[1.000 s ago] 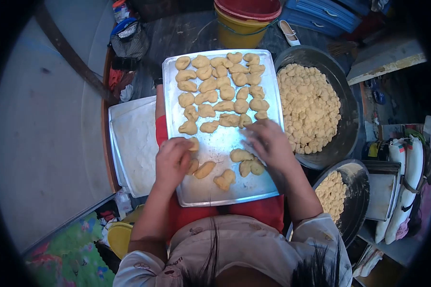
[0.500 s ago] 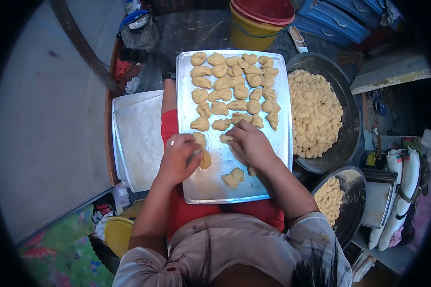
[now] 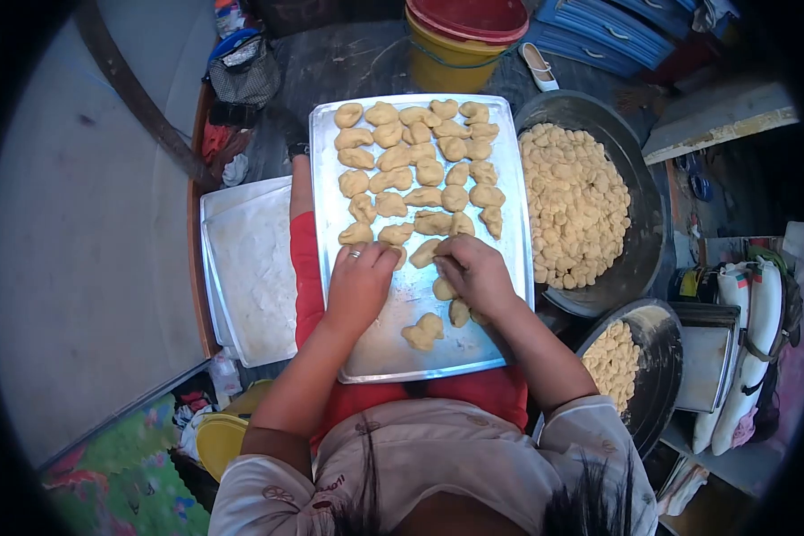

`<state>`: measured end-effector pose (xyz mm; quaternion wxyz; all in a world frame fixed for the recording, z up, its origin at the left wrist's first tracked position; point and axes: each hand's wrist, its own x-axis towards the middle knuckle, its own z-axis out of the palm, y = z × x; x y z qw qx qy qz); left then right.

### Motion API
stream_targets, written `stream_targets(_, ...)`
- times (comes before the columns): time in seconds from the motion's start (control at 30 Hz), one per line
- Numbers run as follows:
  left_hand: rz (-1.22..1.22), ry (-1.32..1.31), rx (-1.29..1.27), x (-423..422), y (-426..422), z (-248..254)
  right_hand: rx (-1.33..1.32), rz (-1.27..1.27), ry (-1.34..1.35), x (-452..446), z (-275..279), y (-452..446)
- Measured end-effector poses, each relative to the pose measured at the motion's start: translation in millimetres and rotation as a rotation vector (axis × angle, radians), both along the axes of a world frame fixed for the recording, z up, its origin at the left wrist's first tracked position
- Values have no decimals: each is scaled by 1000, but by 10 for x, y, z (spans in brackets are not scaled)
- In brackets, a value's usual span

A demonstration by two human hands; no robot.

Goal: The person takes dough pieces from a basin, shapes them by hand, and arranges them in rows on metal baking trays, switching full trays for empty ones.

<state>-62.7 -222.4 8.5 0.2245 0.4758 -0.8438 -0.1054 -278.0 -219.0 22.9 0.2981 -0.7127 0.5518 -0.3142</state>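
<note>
A metal baking tray [image 3: 515, 295] lies across my lap, bearing rows of pale dough pieces [image 3: 389, 205]. Low over the tray's left side is my left hand [image 3: 364, 281], fingers curled down on a dough piece [image 3: 400, 256] that is mostly hidden beneath them. My right hand [image 3: 481, 279] pinches the right end of another dough piece [image 3: 423, 254] just below the rows. Loose dough pieces lie under and beside the right palm, partly covered. Nearer to me on the tray sits a lumpy dough clump [image 3: 422, 331].
To the right stand a large dark basin [image 3: 639, 223] heaped with dough pieces and a smaller basin [image 3: 661, 357] holding more. Empty-looking trays [image 3: 250, 268] are stacked at left. A yellow bucket [image 3: 451, 67] with a red one inside stands ahead, near a white shoe [image 3: 539, 67].
My left hand has moved up and rightward onto a dough piece, its fingers closing together. A dough piece in my right hand now lies lengthwise below the rows. The whole view has shifted slightly.
</note>
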Motion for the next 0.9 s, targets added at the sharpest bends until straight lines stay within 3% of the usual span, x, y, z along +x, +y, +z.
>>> stream_targets(0.13,92,16,65,-69,30,103,-26,75,153,-144,190,55)
stream_targets(0.2,35,57,112,-149,24,157,131,276,256,-182,183,134)
stream_targets(0.27,-25,103,154,-257,-17,223,60,293,192,-225,121,152)
stream_targets(0.33,-234,54,101,-344,-88,277,317,65,-21,-255,156,158)
stream_targets(0.4,-280,43,89,-355,-169,206,359,-84,-55,-262,191,114)
stream_targets(0.47,-344,-71,133,-325,-246,128,22,-141,-123,-311,72,60)
stream_targets(0.5,-351,-72,133,-310,-244,104,-101,-28,80,-352,18,22)
stream_targets(0.63,-302,-63,127,-338,-237,282,-149,28,190,-396,139,71)
stream_targets(0.7,-264,-27,123,-421,-207,327,136,52,42,-528,291,175)
stream_targets(0.73,-259,26,102,-483,-202,331,139,53,43,-592,297,220)
stream_targets(0.8,-259,80,82,-601,-211,281,267,280,83,-725,319,295)
stream_targets(0.83,-299,29,80,-667,-230,168,207,364,181,-780,285,303)
stream_targets(0.9,-339,-18,73,-783,-267,48,263,366,145,-804,289,338)
